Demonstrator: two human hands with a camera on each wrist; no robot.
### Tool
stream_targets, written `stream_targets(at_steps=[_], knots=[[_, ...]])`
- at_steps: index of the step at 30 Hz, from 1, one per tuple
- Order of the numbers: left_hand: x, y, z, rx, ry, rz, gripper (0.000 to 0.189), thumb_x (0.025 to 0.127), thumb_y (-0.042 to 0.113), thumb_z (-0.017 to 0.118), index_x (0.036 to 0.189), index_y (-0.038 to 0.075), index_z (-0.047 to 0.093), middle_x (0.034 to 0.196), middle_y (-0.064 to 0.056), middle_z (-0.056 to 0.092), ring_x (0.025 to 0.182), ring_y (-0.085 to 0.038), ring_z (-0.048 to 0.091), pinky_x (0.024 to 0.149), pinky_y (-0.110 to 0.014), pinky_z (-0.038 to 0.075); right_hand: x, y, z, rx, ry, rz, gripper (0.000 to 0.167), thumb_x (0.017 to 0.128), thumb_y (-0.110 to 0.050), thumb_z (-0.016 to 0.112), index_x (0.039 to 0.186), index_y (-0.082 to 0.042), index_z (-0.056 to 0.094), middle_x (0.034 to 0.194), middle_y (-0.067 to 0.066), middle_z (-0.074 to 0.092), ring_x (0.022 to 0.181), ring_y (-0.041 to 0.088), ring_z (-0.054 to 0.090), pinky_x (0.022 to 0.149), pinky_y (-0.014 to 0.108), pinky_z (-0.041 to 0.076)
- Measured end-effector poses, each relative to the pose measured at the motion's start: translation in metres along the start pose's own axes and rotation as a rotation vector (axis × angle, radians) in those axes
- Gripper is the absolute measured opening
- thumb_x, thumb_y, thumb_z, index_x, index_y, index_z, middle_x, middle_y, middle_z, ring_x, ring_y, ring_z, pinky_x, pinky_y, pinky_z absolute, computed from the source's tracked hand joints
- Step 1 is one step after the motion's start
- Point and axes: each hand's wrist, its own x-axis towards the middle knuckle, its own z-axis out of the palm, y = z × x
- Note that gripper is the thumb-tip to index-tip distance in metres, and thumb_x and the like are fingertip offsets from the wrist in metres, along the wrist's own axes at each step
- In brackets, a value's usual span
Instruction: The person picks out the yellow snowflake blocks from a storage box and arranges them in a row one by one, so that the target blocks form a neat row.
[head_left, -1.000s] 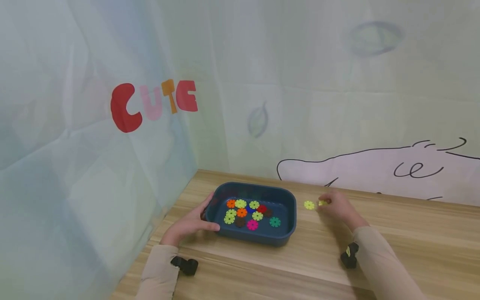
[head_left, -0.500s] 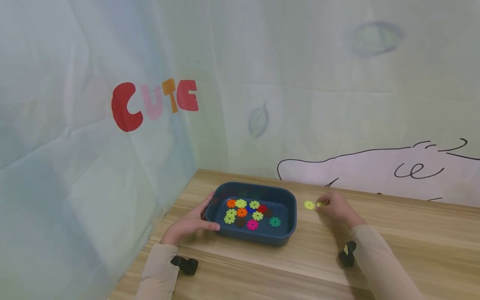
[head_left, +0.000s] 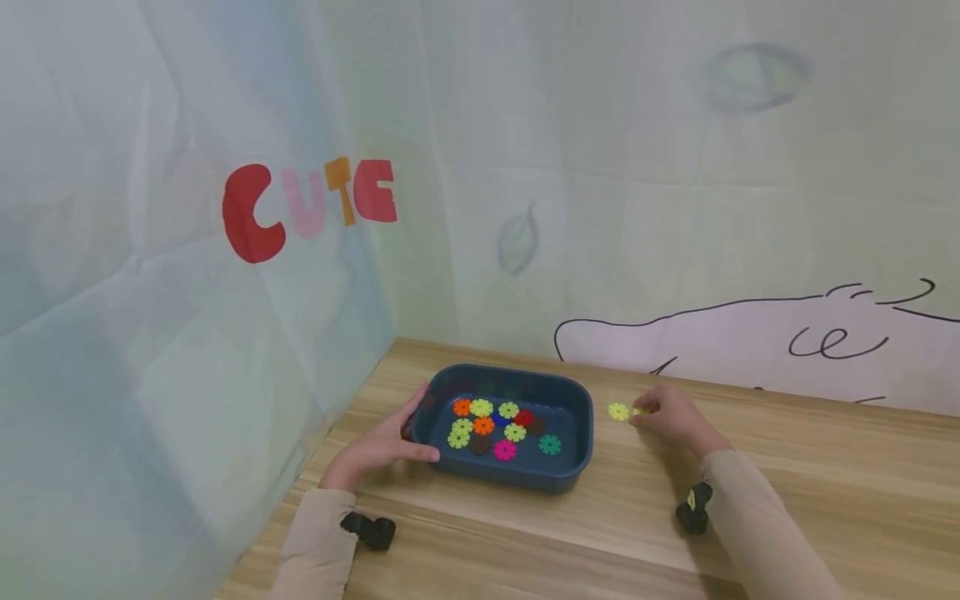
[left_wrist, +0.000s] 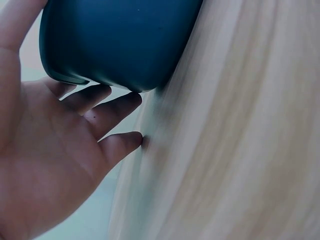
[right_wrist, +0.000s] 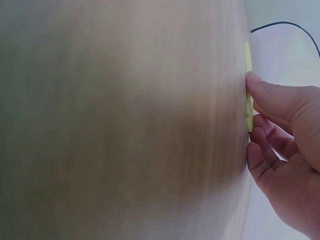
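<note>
My left hand [head_left: 382, 446] holds the left end of a dark blue rectangular basin [head_left: 510, 475], thumb along the near side. In the left wrist view its fingertips touch the basin's wall [left_wrist: 120, 40], the little finger resting on the table. To the right of the basin, my right hand [head_left: 671, 414] has its thumb and fingers on a yellow snowflake building disc [head_left: 637, 410], mostly hidden by the fingers. The right wrist view shows the yellow pieces [right_wrist: 249, 117] edge-on at the tabletop, with the thumb pressing there. Another yellow disc [head_left: 618, 412] lies flat just left of those fingertips.
Several notched discs lie in the basin, among them a pink disc [head_left: 505, 450], a green disc [head_left: 551, 444] and an orange disc [head_left: 483, 425]. The wooden table [head_left: 525, 542] meets printed cloth walls [head_left: 480, 292] at the back and left.
My right hand has slid slightly left with its yellow disc, closer to the other yellow one. The left hand and the basin have stayed in place.
</note>
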Motion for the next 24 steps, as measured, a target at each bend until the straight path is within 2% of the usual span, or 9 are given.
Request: stream_targets(at_steps=[6,12,17,21,24], knots=[[0.000,-0.001,0.001,0.022,0.005,-0.020,0.113,0.076,0.031,0.082,0.157,0.020,0.003,0.161,-0.018,0.008,0.143,-0.042,0.014,0.111,-0.064,0.015,-0.002,-0.001,-0.001,0.008,-0.005,0.019,0.032,0.084,-0.013,0.072,0.108,0.008,0.067,0.100,0.018,0.066,0.087,0.026,0.054,0.074,0.038,0.047],[0.000,-0.002,0.002,0.019,0.007,-0.026,0.113,0.075,0.031,0.082,0.157,0.019,0.004,0.161,-0.018,0.007,0.143,-0.043,0.013,0.111,-0.064,0.015,-0.003,-0.005,-0.009,0.016,-0.013,0.039,0.043,0.090,-0.020,0.067,0.121,0.008,0.060,0.114,0.028,0.061,0.101,0.037,0.057,0.082,0.049,0.049],[-0.001,-0.002,0.002,0.006,0.002,-0.023,0.113,0.075,0.030,0.082,0.157,0.021,0.004,0.161,-0.018,0.007,0.143,-0.042,0.015,0.111,-0.064,0.015,-0.003,-0.021,-0.022,0.040,0.036,-0.022,0.042,0.092,-0.019,0.065,0.122,0.009,0.060,0.119,0.030,0.058,0.106,0.042,0.055,0.084,0.051,0.049],[-0.001,-0.001,0.001,-0.002,-0.003,-0.012,0.113,0.076,0.029,0.082,0.157,0.023,0.003,0.161,-0.018,0.007,0.143,-0.042,0.015,0.112,-0.064,0.014,-0.003,-0.041,-0.031,0.049,0.099,-0.097,0.039,0.091,-0.020,0.067,0.119,0.007,0.062,0.119,0.028,0.059,0.105,0.039,0.056,0.086,0.051,0.049],[-0.001,-0.001,0.000,0.005,-0.003,-0.006,0.113,0.076,0.029,0.082,0.157,0.022,0.002,0.161,-0.018,0.008,0.142,-0.042,0.015,0.111,-0.064,0.014,-0.004,-0.056,-0.033,0.047,0.116,-0.134,0.039,0.090,-0.022,0.068,0.119,0.004,0.063,0.120,0.025,0.059,0.105,0.038,0.057,0.086,0.050,0.050]])
